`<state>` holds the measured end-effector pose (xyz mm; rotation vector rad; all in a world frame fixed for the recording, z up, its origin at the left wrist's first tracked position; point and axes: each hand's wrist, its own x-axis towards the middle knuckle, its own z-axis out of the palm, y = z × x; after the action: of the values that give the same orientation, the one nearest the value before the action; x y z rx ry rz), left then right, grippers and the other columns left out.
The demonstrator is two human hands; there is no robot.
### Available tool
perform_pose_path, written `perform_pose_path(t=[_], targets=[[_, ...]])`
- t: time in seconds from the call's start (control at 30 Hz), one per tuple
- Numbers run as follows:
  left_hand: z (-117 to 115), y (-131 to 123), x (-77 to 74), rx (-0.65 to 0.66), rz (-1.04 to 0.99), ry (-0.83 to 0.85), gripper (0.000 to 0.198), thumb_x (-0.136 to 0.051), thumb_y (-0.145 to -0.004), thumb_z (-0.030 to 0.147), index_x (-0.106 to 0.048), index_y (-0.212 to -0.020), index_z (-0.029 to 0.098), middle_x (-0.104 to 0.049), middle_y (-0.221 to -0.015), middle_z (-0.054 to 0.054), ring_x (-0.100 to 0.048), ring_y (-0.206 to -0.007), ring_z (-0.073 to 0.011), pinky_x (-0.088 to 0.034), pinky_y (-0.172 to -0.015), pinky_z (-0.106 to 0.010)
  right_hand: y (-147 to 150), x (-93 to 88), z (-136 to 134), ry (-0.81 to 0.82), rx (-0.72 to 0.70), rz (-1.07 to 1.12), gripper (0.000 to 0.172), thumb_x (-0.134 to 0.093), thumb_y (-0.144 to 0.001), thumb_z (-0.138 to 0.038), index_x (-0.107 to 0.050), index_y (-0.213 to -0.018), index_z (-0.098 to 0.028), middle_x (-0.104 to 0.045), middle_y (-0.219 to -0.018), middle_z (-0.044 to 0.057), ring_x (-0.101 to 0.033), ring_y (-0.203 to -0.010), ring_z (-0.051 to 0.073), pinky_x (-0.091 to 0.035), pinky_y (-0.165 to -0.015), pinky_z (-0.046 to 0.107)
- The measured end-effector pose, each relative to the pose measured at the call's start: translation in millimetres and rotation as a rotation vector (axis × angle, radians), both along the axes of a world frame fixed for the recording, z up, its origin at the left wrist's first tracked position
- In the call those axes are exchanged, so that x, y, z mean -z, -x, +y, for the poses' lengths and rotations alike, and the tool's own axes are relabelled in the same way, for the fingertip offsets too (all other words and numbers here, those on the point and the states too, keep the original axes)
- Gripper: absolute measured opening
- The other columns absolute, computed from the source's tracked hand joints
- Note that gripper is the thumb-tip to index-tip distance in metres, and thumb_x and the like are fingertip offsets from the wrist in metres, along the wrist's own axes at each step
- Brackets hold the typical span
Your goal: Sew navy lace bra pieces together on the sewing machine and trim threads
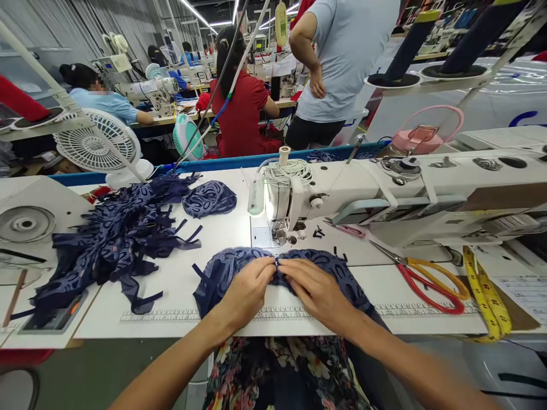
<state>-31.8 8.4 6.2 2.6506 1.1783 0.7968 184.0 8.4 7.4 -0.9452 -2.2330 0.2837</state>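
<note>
A navy lace bra piece [342, 273] with two cup shapes lies on the sewing table in front of the machine needle. My left hand [251, 289] pinches its middle from the left, fingertips pressed together on the fabric. From the other side, my right hand [317, 289] grips the same middle join, its fingers close to those of the left. The sewing machine's presser foot [280, 234] stands just behind the cloth, apart from both hands. What lies right under the fingertips is hidden.
A pile of navy lace pieces [123, 228] covers the left, with a separate lace cup [209, 199] beside it. Large scissors [427, 279], small snips [346, 228] and a yellow tape measure [485, 296] lie right. A white fan [97, 139] and co-workers are beyond.
</note>
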Motion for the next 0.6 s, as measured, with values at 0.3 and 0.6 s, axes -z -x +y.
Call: perform_pose_path(t=[0.3,0.6], targets=[[-3.4,8.5,14.6,-0.020,0.135,0.044,0.036,-0.046,-0.098,0.019,-0.050,-0.134,0.022,-0.053,-0.137,-0.014,-0.046,-0.133,-0.0293,-0.038,-0.109,-0.060,-6.2,6.2,11.1,0.061,-0.011,-0.089,0.029,-0.047,-0.098,-0.020,-0.058,-0.124,-0.021,-0.066,-0.121,0.009,-0.058,-0.115,0.022,-0.050,-0.100,0.044],[-3.1,7.1,13.7,-0.043,0.145,0.032,0.044,-0.049,-0.094,0.014,-0.050,-0.137,0.028,-0.051,-0.139,-0.013,-0.043,-0.135,-0.0318,-0.038,-0.107,-0.063,-0.3,3.1,13.3,0.039,0.065,-0.337,0.044,-0.045,-0.093,-0.012,-0.054,-0.134,-0.025,-0.060,-0.121,0.011,-0.054,-0.108,0.026,-0.048,-0.087,0.044]])
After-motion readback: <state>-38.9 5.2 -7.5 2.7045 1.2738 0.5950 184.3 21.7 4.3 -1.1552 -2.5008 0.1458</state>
